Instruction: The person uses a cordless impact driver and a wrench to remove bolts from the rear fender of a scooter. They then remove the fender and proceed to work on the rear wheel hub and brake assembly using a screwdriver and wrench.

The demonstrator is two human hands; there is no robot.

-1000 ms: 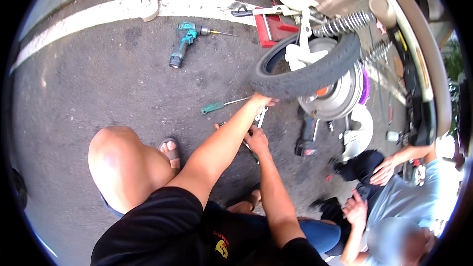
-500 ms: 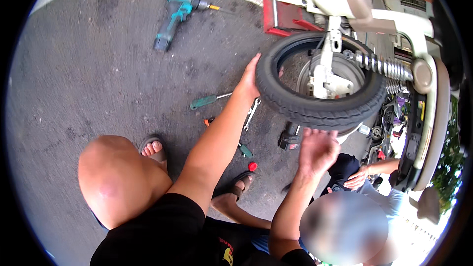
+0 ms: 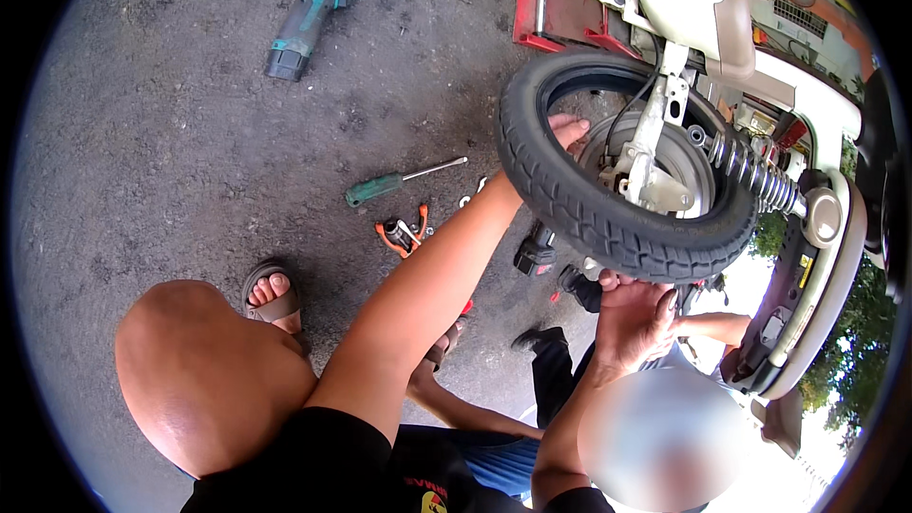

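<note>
A black scooter tire [image 3: 608, 239] hangs tilted around the rear wheel [image 3: 701, 176] and the white swingarm bracket [image 3: 651, 147], its ring standing apart from the rim on the left side. My left hand [image 3: 567, 130] reaches under the tire's left side and curls around it, fingertips showing through the ring's opening. Against the near edge of the tire, from below, is my right hand [image 3: 635, 318], palm turned up and fingers bent around the rubber, partly hidden behind it. A silver coil shock absorber [image 3: 755, 171] hangs beside the tire on the right.
On the asphalt lie a teal cordless drill [image 3: 318, 9], a green-handled screwdriver [image 3: 399, 182], orange-handled pliers [image 3: 403, 233] and a black battery tool [image 3: 537, 252]. A red metal stand [image 3: 560, 24] stands at the back. Another person [image 3: 665, 442] is close at my right.
My left hand has gone from the tire's outer left side to under it, fingers now inside the ring. My right hand has turned and still supports the near edge. The view has shifted.
</note>
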